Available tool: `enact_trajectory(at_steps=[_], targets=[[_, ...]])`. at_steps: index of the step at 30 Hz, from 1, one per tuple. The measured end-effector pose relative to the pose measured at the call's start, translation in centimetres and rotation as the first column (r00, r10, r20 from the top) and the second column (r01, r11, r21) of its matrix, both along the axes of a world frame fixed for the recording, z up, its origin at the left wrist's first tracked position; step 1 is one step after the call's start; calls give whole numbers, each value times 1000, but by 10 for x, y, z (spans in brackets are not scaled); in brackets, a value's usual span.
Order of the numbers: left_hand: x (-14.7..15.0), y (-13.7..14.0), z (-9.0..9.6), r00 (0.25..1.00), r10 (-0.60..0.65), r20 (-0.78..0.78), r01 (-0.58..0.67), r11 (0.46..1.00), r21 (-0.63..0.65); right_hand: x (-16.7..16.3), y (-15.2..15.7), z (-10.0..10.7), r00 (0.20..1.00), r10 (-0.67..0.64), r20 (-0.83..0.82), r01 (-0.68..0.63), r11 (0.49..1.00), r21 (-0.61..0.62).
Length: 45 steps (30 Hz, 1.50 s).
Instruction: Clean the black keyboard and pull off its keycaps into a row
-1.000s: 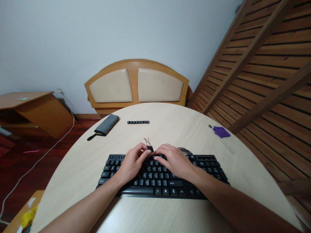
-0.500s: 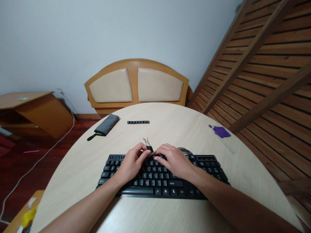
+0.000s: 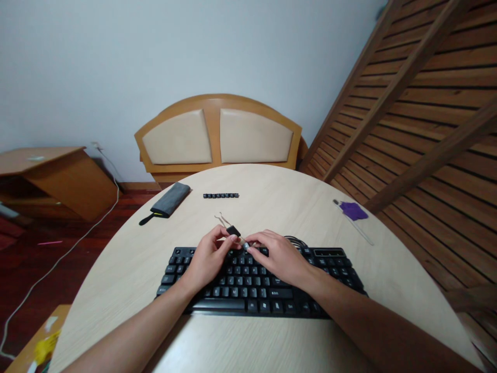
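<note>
A black keyboard [image 3: 281,293] lies in front of me on the round table. Over its upper rows my left hand [image 3: 210,257] is closed around a keycap puller [image 3: 233,231], a small dark block with thin wire prongs at both ends. The puller tilts, its far wires pointing up and left. At its near end sits a keycap [image 3: 246,246], pinched between thumb and fingertips of my right hand [image 3: 275,255]. The key spots beneath the fingers are partly hidden.
Farther back stand a row of several loose keycaps [image 3: 221,196] and a grey pouch [image 3: 171,200]. A purple cloth [image 3: 353,211] and a thin brush [image 3: 357,227] lie at the right. Behind the keyboard is a coiled cable [image 3: 296,241]. The table [image 3: 279,181] has a curved edge.
The puller has tipped to the left and lifted slightly, and a keycap now shows at its near wires. My right fingertips have closed on that keycap.
</note>
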<state>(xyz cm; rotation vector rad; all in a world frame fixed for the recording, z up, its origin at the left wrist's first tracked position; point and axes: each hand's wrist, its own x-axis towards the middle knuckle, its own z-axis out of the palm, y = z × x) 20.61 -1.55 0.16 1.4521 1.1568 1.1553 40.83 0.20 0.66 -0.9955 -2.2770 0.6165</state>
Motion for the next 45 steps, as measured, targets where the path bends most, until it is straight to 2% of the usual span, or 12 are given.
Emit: enact_trajectory(at_steps=[7,14,22,28,32,36,40,43,45], targets=[[-1,-1,0,1000,-13,-19,12,1000,-10,1,-2,2,1000,10,-22,-11,1000,-26],[-1,-1,-1,998,1,-56,-1,1000,8,3,0,4,991,136,-9,-135,989,57],[0,-2,-1,982,29,-186,-14,996,83,4,0,6,984,180,-12,-179,982,63],[1,-1,-2,971,44,-236,-19,994,107,6,1,7,983,184,-14,-183,982,47],[1,-1,-1,963,49,-267,-20,994,109,6,4,7,981,180,-78,-181,983,-11],[1,-1,-2,950,67,-306,-29,991,128,5,6,9,978,114,-174,-137,983,-123],[1,-1,-3,941,80,-328,-40,991,127,4,14,12,983,-26,-182,-14,977,-215],[1,-1,-3,937,79,-341,-38,991,127,1,34,21,993,-91,-73,77,980,-184],[1,-1,-3,936,79,-343,-37,991,128,-2,54,32,988,-147,47,150,986,-68]])
